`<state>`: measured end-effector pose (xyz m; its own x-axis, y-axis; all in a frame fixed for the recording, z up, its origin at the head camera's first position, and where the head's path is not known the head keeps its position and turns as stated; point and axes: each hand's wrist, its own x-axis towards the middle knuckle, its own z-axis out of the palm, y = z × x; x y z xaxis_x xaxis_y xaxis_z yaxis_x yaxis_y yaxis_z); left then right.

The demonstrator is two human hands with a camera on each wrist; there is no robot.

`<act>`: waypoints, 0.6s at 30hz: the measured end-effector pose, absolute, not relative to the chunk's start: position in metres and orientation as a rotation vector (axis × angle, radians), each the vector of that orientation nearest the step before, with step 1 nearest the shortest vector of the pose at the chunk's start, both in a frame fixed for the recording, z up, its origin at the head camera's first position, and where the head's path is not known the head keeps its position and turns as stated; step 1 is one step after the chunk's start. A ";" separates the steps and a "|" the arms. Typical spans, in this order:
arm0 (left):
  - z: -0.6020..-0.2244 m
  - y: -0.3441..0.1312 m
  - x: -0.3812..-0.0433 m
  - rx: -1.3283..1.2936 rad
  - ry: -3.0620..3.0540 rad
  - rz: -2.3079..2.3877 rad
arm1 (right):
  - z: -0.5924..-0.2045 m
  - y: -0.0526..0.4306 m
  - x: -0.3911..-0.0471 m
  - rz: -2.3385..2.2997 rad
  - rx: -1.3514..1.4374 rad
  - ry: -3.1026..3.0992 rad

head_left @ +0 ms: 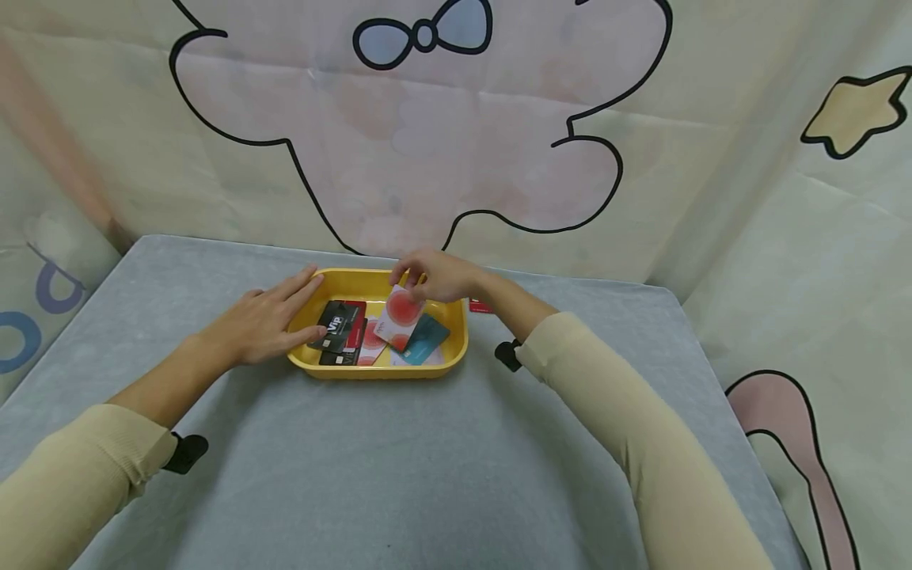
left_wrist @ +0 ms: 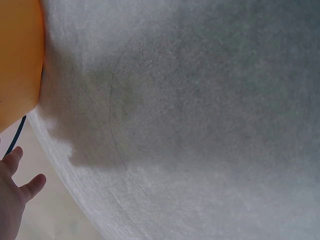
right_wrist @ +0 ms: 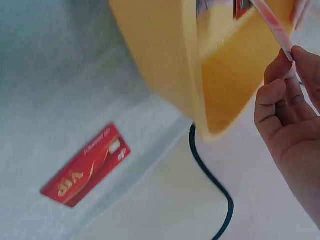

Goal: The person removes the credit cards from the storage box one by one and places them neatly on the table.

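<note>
My right hand (head_left: pixel 445 275) pinches a white card with a red circle (head_left: pixel 400 315) between thumb and fingertips, tilted above the yellow tray (head_left: pixel 385 373). In the right wrist view this card (right_wrist: pixel 274 26) is seen nearly edge-on. At the tray's left end, my left hand (head_left: pixel 265 323) rests with its fingers extended along the rim and its thumb reaching over the cards. Inside lie a black VIP card (head_left: pixel 336 321), partly over red and black cards, another pink-patterned card (head_left: pixel 370 348), and a teal card (head_left: pixel 427 336) on a pale one.
A red VIP card (right_wrist: pixel 87 167) lies on the grey cloth-covered table (head_left: pixel 399 475), just beyond the tray's right end and partly hidden by my right arm in the head view. Behind the table hangs a printed curtain (head_left: pixel 513 150).
</note>
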<state>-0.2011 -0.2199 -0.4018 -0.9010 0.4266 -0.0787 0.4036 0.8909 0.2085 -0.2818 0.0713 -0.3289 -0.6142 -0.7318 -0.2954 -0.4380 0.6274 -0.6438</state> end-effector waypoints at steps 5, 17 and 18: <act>-0.402 -0.220 -0.201 0.639 2.932 0.286 | -0.317 0.088 -0.285 -0.799 -0.820 2.310; -0.400 -0.220 -0.201 0.660 2.934 0.289 | -0.291 0.130 -0.291 -0.832 -0.648 2.398; -0.401 -0.220 -0.201 0.657 2.933 0.287 | -0.291 0.133 -0.292 -0.844 -0.635 2.398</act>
<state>-0.2008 -0.2196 -0.4006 -0.8981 0.4330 -0.0772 0.4098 0.8876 0.2103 -0.2916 0.1335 -0.2908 -0.7576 -0.5743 -0.3102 -0.2535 0.6968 -0.6710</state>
